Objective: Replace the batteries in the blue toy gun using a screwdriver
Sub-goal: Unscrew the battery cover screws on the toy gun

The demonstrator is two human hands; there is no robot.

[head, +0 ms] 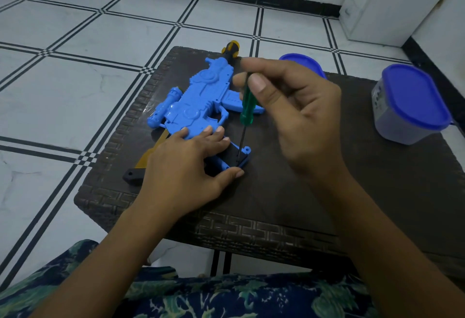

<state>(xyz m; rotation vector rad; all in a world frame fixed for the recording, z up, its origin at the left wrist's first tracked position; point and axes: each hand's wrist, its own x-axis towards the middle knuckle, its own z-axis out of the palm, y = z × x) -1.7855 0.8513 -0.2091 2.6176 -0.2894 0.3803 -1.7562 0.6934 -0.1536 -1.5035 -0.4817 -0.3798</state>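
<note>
Both of your hands are at the blue toy gun (201,101), which lies flat on the dark woven-pattern table (276,191): your left hand (186,166) presses down open-palmed on its grip, thumb against the grip's near edge. Your right hand (289,113) pinches the green-handled screwdriver (246,106) upright, its tip on the black battery cover (236,156) just beyond your left thumb. Past your right hand sit a blue lid (304,63) and a blue-lidded container (407,106).
</note>
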